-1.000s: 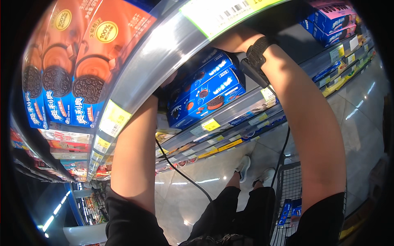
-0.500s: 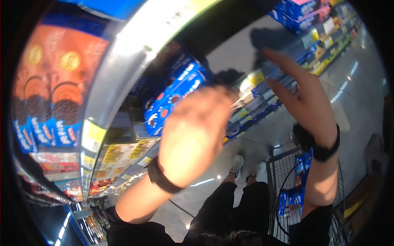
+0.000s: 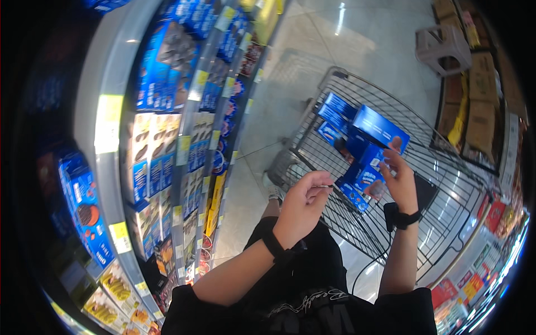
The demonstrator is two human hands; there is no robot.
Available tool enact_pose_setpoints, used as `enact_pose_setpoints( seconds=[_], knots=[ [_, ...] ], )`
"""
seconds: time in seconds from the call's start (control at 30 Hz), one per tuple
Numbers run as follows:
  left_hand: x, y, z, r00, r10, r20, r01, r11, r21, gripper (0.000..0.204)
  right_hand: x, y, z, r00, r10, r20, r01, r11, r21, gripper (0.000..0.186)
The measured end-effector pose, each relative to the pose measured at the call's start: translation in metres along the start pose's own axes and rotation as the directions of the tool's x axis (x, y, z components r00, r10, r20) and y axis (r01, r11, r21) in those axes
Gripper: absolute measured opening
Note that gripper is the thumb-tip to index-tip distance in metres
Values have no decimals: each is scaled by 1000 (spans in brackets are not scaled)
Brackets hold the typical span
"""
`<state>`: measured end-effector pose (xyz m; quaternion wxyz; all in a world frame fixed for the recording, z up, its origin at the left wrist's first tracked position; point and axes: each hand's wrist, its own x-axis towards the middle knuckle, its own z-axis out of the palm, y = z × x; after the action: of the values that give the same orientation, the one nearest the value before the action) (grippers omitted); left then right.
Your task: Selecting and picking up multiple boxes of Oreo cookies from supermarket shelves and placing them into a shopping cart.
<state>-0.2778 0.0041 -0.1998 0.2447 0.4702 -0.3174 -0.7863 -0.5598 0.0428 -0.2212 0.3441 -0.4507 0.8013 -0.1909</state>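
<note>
Several blue packages lie in a wire shopping cart [image 3: 349, 84]. Among them are a long blue box [image 3: 381, 124] and a blue package [image 3: 338, 110] beside it. My right hand [image 3: 400, 177] is over the cart beside these packages, its fingers apart and nothing visibly held. To its left, my left hand [image 3: 306, 205] hovers by the cart's near edge, with loosely bent fingers and nothing visible in them. Both wrists wear black bands. A dark cable hangs near the right wrist.
Store shelves [image 3: 190, 134] along the left carry blue packages and boxes with yellow price tags. On the right are a grey plastic stool [image 3: 444, 49] and cardboard boxes [image 3: 481, 84]. Tiled floor [image 3: 312, 39] runs between shelves and cart.
My view has turned from the shelf toward the cart. Both hands have come away from the shelf; the right is now over the cart, the left by its near edge.
</note>
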Motion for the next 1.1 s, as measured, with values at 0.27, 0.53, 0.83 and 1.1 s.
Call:
enact_pose_setpoints(
  seconds=[0.27,0.53,0.83,1.1],
  knots=[
    [-7,-31,2,997,-5,77,3,1000,27,27,-23,31,56,993,75,93,-81,995,61,40],
    [-46,4,-31,991,129,40,-135,954,266,30,-1,-67,73,963,-225,146,209,971,117,43],
    [-161,167,-98,827,544,-144,-348,695,629,36,-9,-248,87,735,-637,233,627,769,124,43],
    [-174,293,-181,303,865,-400,2,419,908,39,-24,-299,97,503,-778,378,771,601,212,43]
  ],
)
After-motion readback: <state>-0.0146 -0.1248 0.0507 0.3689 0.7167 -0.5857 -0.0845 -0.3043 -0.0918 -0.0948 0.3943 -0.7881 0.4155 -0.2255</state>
